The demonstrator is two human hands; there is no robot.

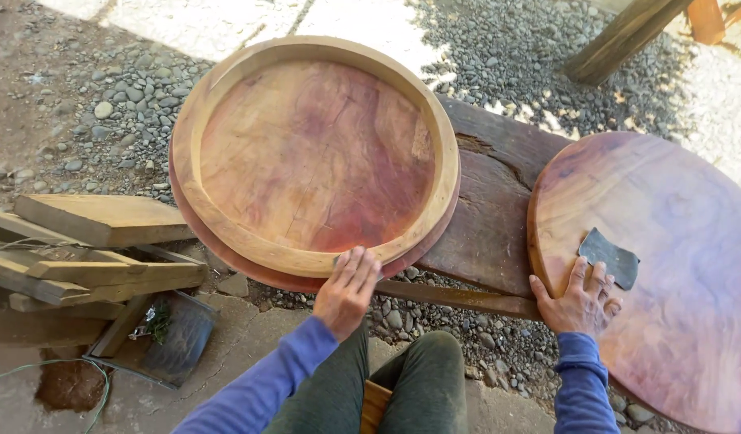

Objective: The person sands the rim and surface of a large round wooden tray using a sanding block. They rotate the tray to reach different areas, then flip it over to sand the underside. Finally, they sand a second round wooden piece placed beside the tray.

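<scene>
Two round wooden pieces on a dark plank bench: rimmed tray (pixel 314 157) under left hand (pixel 346 291), fingers flat on near rim; flat disc (pixel 668 265) under right hand (pixel 581 301), fingers pinning grey sandpaper (pixel 610 257). Sanding step, seemingly; next stroke needing firm, even pressure.

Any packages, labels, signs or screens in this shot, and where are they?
None in view: no package, label, sign or screen.
The left hand rests on the rim of a round wooden tray; the right hand presses a dark grey sanding sheet on a round reddish wooden board.
</scene>
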